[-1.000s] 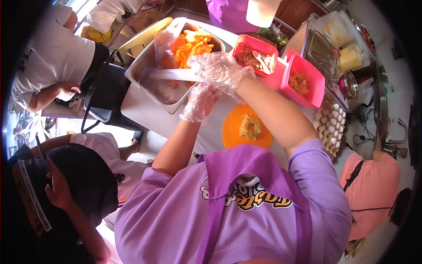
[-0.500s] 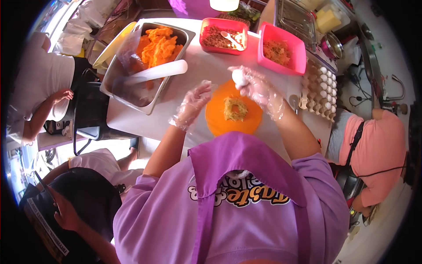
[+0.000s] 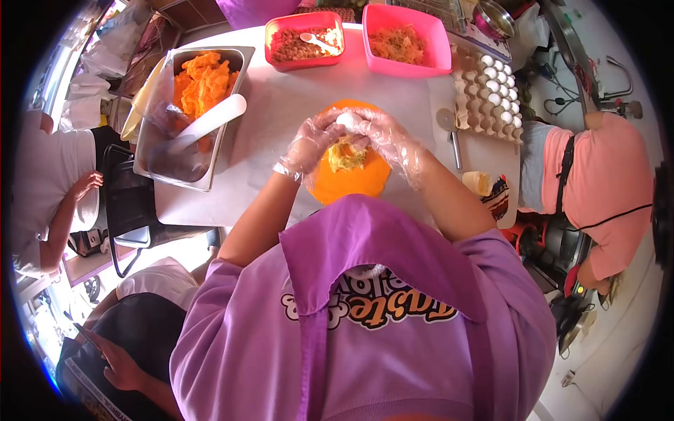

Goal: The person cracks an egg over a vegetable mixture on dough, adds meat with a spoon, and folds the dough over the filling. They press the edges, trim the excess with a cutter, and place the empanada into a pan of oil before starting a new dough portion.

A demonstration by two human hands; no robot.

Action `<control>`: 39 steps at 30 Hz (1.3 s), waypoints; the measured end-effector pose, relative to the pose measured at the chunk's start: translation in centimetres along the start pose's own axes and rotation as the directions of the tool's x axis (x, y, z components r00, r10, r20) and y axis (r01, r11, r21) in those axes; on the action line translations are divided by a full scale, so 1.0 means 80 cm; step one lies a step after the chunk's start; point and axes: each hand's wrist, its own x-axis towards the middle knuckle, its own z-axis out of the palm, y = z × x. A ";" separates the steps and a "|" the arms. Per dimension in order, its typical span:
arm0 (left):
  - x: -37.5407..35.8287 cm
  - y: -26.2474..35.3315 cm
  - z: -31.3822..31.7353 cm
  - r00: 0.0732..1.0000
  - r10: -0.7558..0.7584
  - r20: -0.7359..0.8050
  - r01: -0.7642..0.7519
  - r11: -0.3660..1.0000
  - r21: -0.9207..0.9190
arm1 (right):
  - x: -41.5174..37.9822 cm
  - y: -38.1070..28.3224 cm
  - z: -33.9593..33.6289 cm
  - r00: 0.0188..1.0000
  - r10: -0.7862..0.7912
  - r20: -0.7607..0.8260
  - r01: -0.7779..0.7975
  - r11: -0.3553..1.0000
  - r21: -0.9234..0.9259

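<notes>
An orange round of dough [image 3: 361, 184] lies flat on the table, with a mound of shredded vegetable filling [image 3: 345, 158] at its middle. Above the mound, my gloved left hand [image 3: 314, 144] and gloved right hand [image 3: 385, 140] meet around a white egg [image 3: 345, 120]. Fingers of both hands are curled in against the shell. A glossy yellowish patch shows on the filling beneath; whether the shell is broken cannot be made out, since the fingers cover most of it. Clear plastic gloves cover both hands.
A metal pan [image 3: 210, 168] of orange dough with a white paddle [image 3: 214, 121] stands left. Behind are a red tub of minced filling [image 3: 269, 59] and a pink tub [image 3: 442, 56]. Egg trays [image 3: 469, 116] and a pizza cutter [image 3: 455, 144] lie right. People are on both sides.
My hands, apart before with the egg in the right one, have come together around it over the filling. The view has shifted, so the table things appear further left and mostly higher.
</notes>
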 end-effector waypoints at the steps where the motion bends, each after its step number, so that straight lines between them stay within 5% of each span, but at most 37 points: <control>1: 0.001 0.004 0.001 1.000 -0.029 -0.010 0.029 0.999 0.026 | 0.003 0.002 -0.002 0.999 -0.036 -0.015 0.035 0.999 -0.038; 4: 0.005 0.015 0.009 0.999 -0.036 0.023 0.035 0.998 0.046 | 0.015 0.007 -0.012 1.000 0.004 0.000 -0.004 0.986 -0.168; 7: 0.011 0.012 0.011 0.997 -0.059 0.044 0.057 0.996 0.063 | 0.011 0.000 0.001 0.989 0.039 -0.142 -0.063 0.983 -0.170; 12: 0.013 0.000 0.009 0.998 -0.042 0.053 0.024 0.953 0.303 | 0.020 0.023 -0.010 0.990 0.071 -0.118 -0.083 0.992 -0.092; 17: 0.003 -0.005 0.015 0.999 -0.023 0.028 0.012 0.944 0.330 | 0.020 0.038 -0.009 0.977 0.115 -0.181 -0.133 0.987 -0.091; 25: -0.003 -0.027 0.021 0.999 0.043 -0.025 -0.021 0.824 0.566 | 0.015 0.070 -0.014 0.993 -0.109 -0.041 0.100 0.979 -0.175; 27: -0.009 -0.025 0.030 0.986 0.162 -0.022 -0.094 0.674 0.733 | 0.013 0.075 -0.007 0.991 -0.094 -0.100 0.071 0.974 -0.215; 33: -0.002 -0.055 0.027 0.942 0.326 0.080 -0.292 0.679 0.674 | 0.013 0.093 0.005 0.956 -0.193 -0.221 0.115 0.938 -0.326; 39: -0.001 -0.090 0.019 0.971 0.240 -0.008 -0.173 0.721 0.671 | 0.007 0.094 0.011 0.937 -0.227 -0.266 0.099 0.901 -0.422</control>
